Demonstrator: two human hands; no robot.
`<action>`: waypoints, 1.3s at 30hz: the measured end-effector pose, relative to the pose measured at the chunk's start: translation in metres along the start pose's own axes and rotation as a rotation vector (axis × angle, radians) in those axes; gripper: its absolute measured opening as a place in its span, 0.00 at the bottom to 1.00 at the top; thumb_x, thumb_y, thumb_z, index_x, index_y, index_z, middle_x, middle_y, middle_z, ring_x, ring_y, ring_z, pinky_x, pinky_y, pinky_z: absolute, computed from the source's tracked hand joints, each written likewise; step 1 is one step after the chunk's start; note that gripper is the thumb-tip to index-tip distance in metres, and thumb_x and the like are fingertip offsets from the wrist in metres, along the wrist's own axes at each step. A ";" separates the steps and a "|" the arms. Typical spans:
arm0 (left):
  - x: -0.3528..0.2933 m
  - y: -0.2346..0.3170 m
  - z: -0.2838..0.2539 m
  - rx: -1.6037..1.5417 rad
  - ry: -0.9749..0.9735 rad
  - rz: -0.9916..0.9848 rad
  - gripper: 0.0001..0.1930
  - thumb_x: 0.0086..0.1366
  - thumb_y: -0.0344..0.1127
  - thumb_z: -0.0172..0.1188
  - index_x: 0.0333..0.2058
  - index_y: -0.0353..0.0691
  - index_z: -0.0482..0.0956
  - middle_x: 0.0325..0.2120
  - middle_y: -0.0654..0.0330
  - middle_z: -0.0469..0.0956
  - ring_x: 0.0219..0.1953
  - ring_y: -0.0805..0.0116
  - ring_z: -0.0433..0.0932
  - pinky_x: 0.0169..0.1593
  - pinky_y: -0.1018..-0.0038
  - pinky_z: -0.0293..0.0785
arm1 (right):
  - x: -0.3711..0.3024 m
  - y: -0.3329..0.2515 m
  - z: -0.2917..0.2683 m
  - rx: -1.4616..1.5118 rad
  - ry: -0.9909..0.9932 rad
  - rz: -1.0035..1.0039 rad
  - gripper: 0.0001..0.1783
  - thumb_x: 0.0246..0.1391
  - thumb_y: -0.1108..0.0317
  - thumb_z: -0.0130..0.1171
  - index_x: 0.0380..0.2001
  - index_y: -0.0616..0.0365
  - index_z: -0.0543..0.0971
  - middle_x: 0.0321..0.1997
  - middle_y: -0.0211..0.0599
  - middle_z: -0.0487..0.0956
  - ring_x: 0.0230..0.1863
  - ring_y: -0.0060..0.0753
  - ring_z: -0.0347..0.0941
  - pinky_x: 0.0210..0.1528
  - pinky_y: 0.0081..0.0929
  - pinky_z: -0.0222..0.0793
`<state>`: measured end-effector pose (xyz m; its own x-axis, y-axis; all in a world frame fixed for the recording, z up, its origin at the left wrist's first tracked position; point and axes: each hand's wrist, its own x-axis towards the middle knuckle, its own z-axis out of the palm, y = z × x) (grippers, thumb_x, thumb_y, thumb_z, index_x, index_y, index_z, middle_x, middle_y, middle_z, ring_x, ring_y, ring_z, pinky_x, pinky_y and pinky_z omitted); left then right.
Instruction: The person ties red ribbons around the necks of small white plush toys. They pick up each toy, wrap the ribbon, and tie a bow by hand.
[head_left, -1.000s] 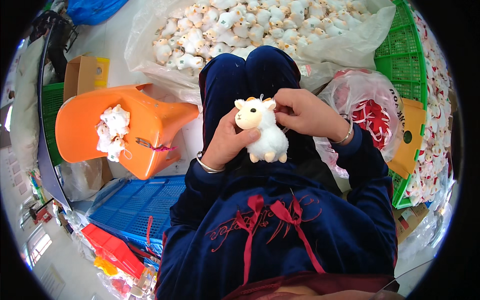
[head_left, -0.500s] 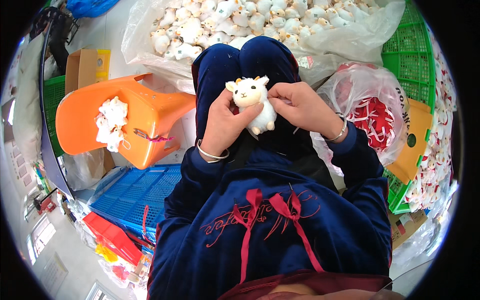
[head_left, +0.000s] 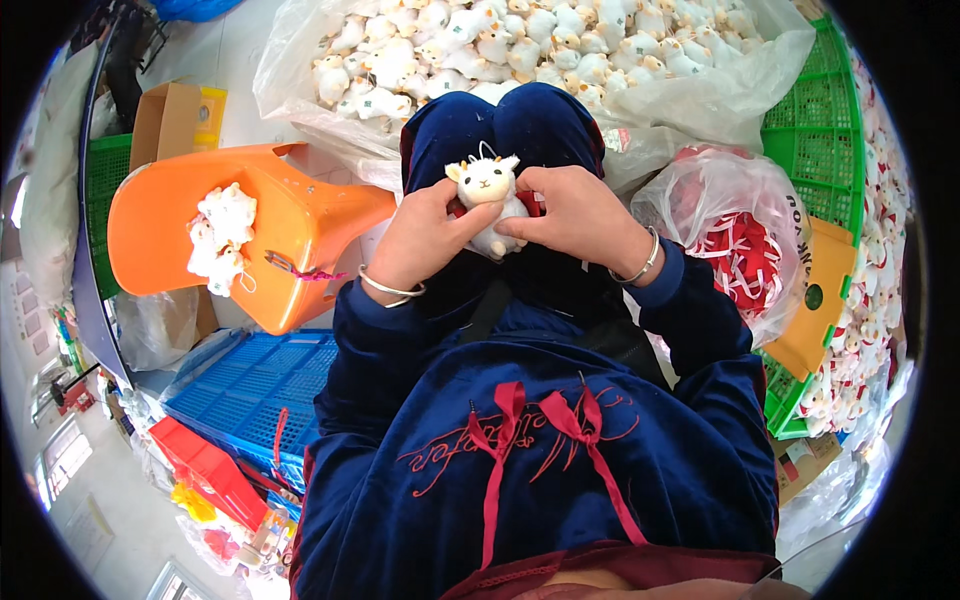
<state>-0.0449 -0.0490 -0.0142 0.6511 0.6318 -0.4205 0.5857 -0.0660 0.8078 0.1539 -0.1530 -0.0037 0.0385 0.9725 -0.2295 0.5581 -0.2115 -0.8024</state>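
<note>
Over my lap I hold a small white plush goat (head_left: pixel 490 184) upright, with tiny tan horns and a thin loop at the top of its head. My left hand (head_left: pixel 432 228) is closed around its left-hand side, thumb across the chest. On the other side my right hand (head_left: pixel 575 212) grips it too, with fingers partly behind its back. A bit of red fabric (head_left: pixel 531 203) shows by the right fingers, and more red peeks out near the left fingers. What lies behind the toy is hidden.
Beyond my knees a big clear plastic bag (head_left: pixel 285 75) holds many white plush toys (head_left: pixel 480 50). At left an orange stool (head_left: pixel 150 225) carries several toys and small snips (head_left: pixel 285 264). A blue crate (head_left: pixel 250 385) stands nearer. At right are a bag of red ribboned pieces (head_left: pixel 742 262) and green crates (head_left: pixel 815 120).
The goat has turned more upright and shifted slightly left. My right hand has moved left to its lower side. Red fabric and the head loop now show.
</note>
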 end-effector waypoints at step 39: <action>-0.014 -0.025 0.012 -0.096 0.098 0.100 0.15 0.58 0.41 0.72 0.34 0.33 0.83 0.27 0.50 0.83 0.31 0.55 0.84 0.37 0.66 0.77 | -0.004 -0.002 0.008 -0.198 -0.004 -0.210 0.06 0.56 0.69 0.64 0.35 0.59 0.81 0.30 0.47 0.82 0.32 0.52 0.80 0.34 0.39 0.75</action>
<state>-0.0622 -0.0656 -0.0337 0.6509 0.6984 -0.2977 0.4689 -0.0613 0.8811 0.1456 -0.1570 -0.0056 -0.0974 0.9926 -0.0722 0.7046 0.0175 -0.7094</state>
